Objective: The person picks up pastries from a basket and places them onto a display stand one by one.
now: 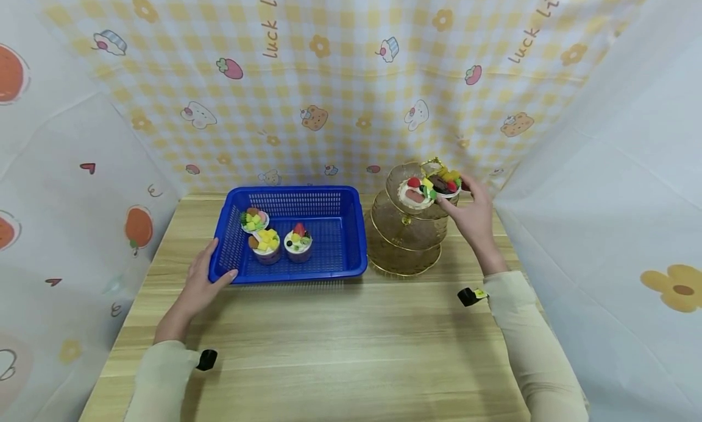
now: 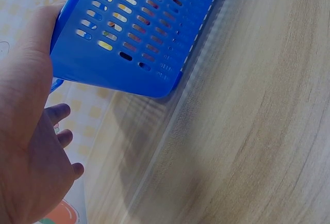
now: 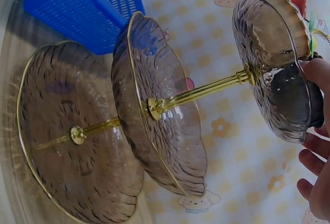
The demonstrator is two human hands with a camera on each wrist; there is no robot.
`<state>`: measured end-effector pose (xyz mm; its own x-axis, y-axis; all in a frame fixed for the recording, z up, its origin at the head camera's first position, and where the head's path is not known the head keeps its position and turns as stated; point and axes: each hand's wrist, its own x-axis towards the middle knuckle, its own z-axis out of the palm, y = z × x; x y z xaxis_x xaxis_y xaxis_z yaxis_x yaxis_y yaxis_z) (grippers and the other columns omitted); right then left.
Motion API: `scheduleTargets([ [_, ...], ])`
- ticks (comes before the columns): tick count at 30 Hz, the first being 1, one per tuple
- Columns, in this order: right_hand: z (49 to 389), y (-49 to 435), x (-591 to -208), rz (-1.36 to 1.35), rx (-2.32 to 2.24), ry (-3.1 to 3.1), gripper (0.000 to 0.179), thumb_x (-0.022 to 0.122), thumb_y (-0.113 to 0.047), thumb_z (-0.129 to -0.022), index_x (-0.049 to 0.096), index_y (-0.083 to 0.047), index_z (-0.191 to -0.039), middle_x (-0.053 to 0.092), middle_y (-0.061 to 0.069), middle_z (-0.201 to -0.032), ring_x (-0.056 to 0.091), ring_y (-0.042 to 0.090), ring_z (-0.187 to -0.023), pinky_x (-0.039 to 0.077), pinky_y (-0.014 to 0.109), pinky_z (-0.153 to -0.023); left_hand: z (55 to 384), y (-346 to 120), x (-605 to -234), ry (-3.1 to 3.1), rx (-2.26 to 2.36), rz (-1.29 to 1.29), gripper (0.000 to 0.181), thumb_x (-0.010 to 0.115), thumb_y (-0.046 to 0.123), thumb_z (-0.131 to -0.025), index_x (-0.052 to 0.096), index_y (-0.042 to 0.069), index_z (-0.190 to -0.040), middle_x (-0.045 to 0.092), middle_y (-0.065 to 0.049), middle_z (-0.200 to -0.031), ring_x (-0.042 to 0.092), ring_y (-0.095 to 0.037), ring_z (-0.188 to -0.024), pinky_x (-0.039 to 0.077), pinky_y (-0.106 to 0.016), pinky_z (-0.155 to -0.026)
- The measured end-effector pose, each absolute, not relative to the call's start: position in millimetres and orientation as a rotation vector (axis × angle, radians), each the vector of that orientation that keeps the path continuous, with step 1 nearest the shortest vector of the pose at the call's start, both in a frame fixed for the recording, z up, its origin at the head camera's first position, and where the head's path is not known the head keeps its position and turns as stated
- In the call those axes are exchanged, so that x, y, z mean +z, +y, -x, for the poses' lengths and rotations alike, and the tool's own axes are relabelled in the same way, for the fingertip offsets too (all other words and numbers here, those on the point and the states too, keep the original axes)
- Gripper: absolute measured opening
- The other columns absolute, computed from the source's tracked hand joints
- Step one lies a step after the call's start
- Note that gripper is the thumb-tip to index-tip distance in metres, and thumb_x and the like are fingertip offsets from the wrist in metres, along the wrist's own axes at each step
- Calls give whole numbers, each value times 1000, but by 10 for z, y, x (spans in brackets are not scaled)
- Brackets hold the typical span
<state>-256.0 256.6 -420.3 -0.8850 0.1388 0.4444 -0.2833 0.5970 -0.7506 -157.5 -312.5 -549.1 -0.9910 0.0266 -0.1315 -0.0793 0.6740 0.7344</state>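
Head view. From my remote post I see the right hand (image 1: 476, 218) gripping a dark cake cup (image 1: 440, 184) between thumb and fingers at the right edge of the top plate (image 1: 394, 179); a pale cake cup (image 1: 412, 195) sits just beside it, leaving little room there. Below, the stand's two wider plates (image 1: 425, 233) show gold rims. The left hand (image 1: 202, 281) grips the near left corner of the blue basket (image 1: 331, 242). Three fruit cups (image 1: 265, 244) fill its left and middle; mesh floor shows to their right. A broad stretch of tabletop (image 1: 340, 349) runs along the near side.

Left wrist view. I see the thumb at the basket's rim; three fingertips (image 2: 58, 112) hang apart from its wall.

Right wrist view. The dark cup's base shows through the glass; whether it bears on the plate I cannot tell. Wide gaps, crossed by a gold rod (image 3: 201, 92), separate the plates.
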Motion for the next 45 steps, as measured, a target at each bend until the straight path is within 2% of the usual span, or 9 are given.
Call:
scheduleTargets([
  [5, 2487, 2622, -4188, -70, 1247, -2375, 71, 84, -31, -78, 56, -10, -139, 60, 15, -133, 50, 30, -122, 34, 51, -110, 1573, -3129, -5470, 2756, 1218, 43, 95, 58, 50, -96, -10, 29, -159, -5, -25, -166, -2, -57, -147, 12, -83, -105],
  [10, 2412, 2684, -4186, -58, 1228, -2347, 69, 85, -22, -77, 57, -7, -137, 63, 16, -130, 52, 31, -122, 36, 48, -111, 1565, -3140, -5464, 2752, 1213, 48, 95, 58, 49, -96, -10, 28, -159, -5, -26, -165, -2, -57, -147, 11, -83, -106],
  [17, 2311, 2696, -4205, -53, 1211, -2342, 67, 85, -20, -77, 57, -10, -137, 63, 15, -129, 53, 28, -120, 37, 50, -109, 1551, -3151, -5457, 2751, 1204, 62, 95, 57, 51, -96, -10, 28, -159, -6, -24, -166, -3, -56, -148, 11, -83, -105],
  [23, 2154, 2624, -4267, -77, 1195, -2213, 61, 84, -13, -76, 61, -8, -132, 66, 15, -122, 54, 18, -112, 39, 34, -104, 1550, -3145, -5465, 2748, 1208, 53, 95, 57, 50, -96, -10, 28, -160, -6, -24, -166, -3, -57, -147, 11, -83, -106],
  [29, 1889, 2423, -4348, -161, 1152, -2006, 46, 82, -2, -73, 66, 4, -116, 67, 23, -103, 53, 6, -99, 41, 22, -96, 1556, -3147, -5483, 2756, 1213, 45, 95, 58, 49, -96, -10, 28, -160, -5, -24, -166, -2, -57, -147, 11, -83, -105],
  [32, 1743, 2271, -4374, -229, 1161, -1926, 40, 79, 4, -71, 65, 12, -108, 64, 30, -94, 55, 9, -92, 42, 21, -92, 1560, -3146, -5491, 2762, 1220, 37, 95, 58, 49, -96, -9, 28, -160, -4, -25, -166, -2, -57, -147, 11, -83, -105],
  [35, 1647, 2125, -4450, -285, 1176, -1906, 38, 78, 6, -70, 65, 15, -104, 63, 33, -90, 57, 14, -89, 45, 21, -89, 1566, -3144, -5495, 2765, 1228, 27, 95, 58, 48, -96, -9, 28, -160, -3, -25, -166, -2, -57, -147, 11, -82, -106],
  [42, 1660, 1845, -4716, -446, 1184, -2045, 40, 81, -2, -72, 67, 4, -110, 67, 21, -96, 58, 26, -89, 47, 27, -84, 1575, -3131, -5489, 2762, 1232, 29, 94, 58, 48, -96, -9, 28, -160, -3, -24, -166, -3, -56, -148, 11, -82, -106],
  [45, 1722, 1685, -4756, -540, 1177, -2144, 43, 82, -7, -75, 67, -1, -114, 68, 17, -102, 60, 26, -93, 49, 29, -85, 1582, -3128, -5484, 2754, 1230, 31, 94, 58, 49, -96, -9, 29, -159, -5, -24, -166, -3, -56, -148, 10, -82, -106],
])
